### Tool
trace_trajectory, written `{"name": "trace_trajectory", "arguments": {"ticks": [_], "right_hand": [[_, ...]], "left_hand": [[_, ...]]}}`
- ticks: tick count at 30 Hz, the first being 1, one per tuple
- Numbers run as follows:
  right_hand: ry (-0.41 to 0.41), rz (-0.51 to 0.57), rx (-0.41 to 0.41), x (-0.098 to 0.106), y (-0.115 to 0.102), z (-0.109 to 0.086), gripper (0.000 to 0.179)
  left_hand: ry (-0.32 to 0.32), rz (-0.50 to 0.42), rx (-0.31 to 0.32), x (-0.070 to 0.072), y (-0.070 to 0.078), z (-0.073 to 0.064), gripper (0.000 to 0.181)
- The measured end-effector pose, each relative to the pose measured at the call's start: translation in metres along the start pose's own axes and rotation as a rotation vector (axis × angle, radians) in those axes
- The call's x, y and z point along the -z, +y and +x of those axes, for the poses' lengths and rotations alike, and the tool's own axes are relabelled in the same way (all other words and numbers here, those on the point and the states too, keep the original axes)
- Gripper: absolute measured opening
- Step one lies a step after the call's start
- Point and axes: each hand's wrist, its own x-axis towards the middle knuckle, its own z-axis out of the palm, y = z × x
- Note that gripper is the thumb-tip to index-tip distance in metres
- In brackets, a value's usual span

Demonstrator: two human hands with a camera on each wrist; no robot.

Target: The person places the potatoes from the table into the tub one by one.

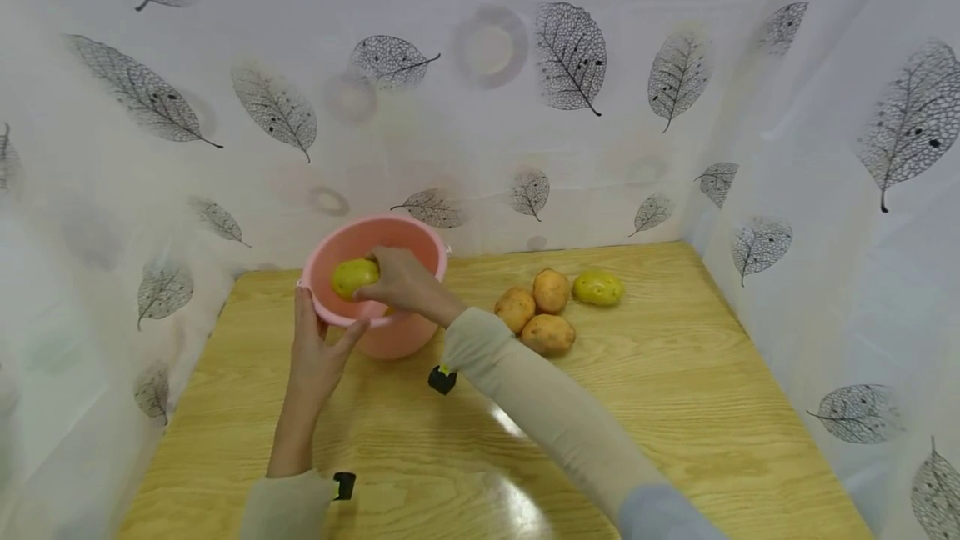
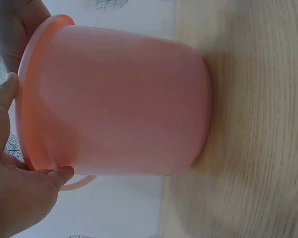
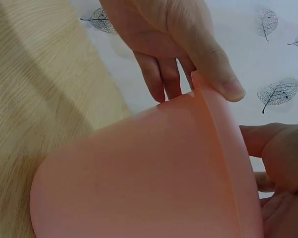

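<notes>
A pink bucket stands on the table near the back left. Along the near left part of its rim, my left hand grips, with the thumb to the front and the fingers round the left side. My right hand reaches over the rim and holds a yellow-green potato within the bucket's mouth. A sliver of something yellow shows lower inside, mostly hidden by the right hand and rim. In the right wrist view, the left thumb lies over the rim, its fingers against the outer wall.
Right of the bucket, three brown potatoes sit close together, with another yellow-green potato beside them. The wood-grain table is bounded behind and at the sides by a white leaf-print curtain. The bucket's handle hangs at its side.
</notes>
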Motion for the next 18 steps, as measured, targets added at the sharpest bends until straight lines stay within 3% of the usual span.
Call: {"name": "trace_trajectory", "arguments": {"ticks": [7,18], "right_hand": [[-0.016,-0.047,-0.059,-0.0014,0.0014,0.0035,0.042],[-0.111,-0.118,-0.054,-0.0048,0.0052,0.0063,0.047]], "left_hand": [[-0.006,-0.018,0.009,0.0006,0.0014,-0.0015,0.110],[0.003,-0.013,0.005,-0.0005,0.0017,-0.0008,0.109]]}}
